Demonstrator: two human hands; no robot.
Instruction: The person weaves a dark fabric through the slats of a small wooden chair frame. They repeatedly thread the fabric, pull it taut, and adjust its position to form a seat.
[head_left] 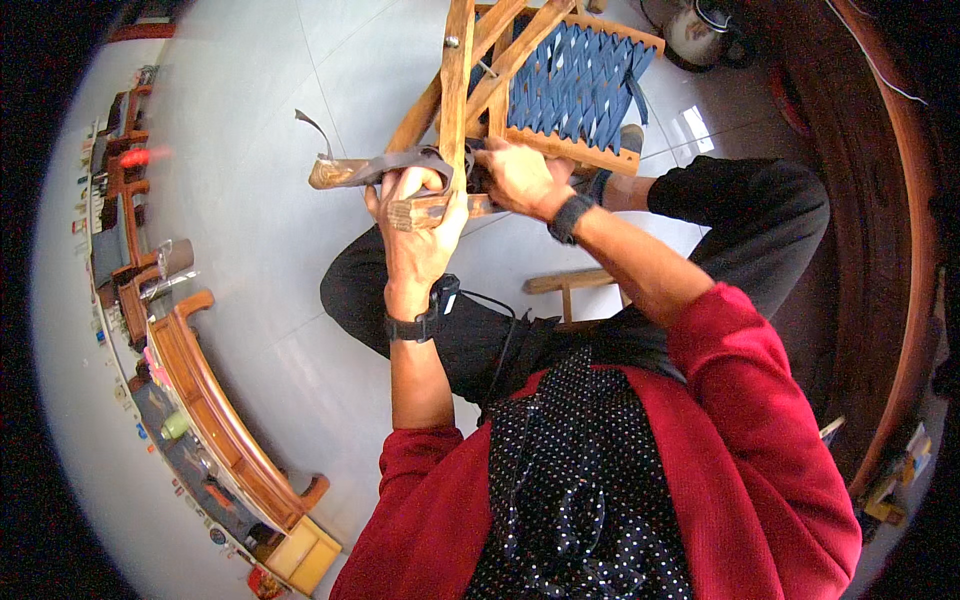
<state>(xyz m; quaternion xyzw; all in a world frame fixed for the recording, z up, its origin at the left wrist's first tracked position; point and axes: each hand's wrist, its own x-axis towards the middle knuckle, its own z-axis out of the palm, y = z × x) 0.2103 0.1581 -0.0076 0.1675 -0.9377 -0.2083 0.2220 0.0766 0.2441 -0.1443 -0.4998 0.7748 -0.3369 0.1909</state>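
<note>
A wooden folding stool (452, 90) with a seat woven from blue straps (575, 85) is tilted up in front of me. My left hand (420, 235) is closed round the near end of its frame, where a wooden bar with a worn end (425, 212) crosses the palm. A loose dark grey strap (385, 165) loops over the wood beside my left fingers, its thin free end curling up at the left. My right hand (525, 180) is closed against the same bar, just right of the upright leg. Its fingertips are blurred and partly hidden, so what they pinch is unclear.
A low wooden stool (570, 283) shows between my legs. At the far right stands a metal kettle (698, 35) on the tiled floor. Dark wooden furniture (870, 250) runs along the right side. A wooden bench (215, 400) and cluttered shelves line the left.
</note>
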